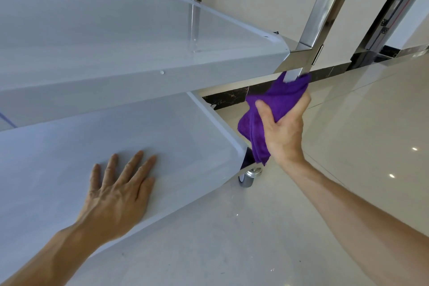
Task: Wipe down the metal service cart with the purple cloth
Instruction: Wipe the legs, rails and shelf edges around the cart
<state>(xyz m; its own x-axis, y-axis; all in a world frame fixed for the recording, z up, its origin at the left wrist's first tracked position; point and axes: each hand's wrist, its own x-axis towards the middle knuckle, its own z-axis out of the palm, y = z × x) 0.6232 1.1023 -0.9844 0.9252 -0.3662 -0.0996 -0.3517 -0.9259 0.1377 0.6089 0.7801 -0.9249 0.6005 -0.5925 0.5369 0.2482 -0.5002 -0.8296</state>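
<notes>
The cart [144,37] has two pale grey shelves with raised, rounded rims and shiny square metal posts at the corners; the upper shelf is glossy enough to mirror a post. The left hand [118,189] lies flat on the lower shelf [69,146], fingers straight and spread. The right hand [284,127] grips the purple cloth [276,100], a soft, nubby towel bunched around the near corner post [322,18] just below the upper shelf, with a loose end hanging down beside the lower shelf's corner. A small wheel [248,177] shows under that corner, on the glossy tiled floor [359,134].
</notes>
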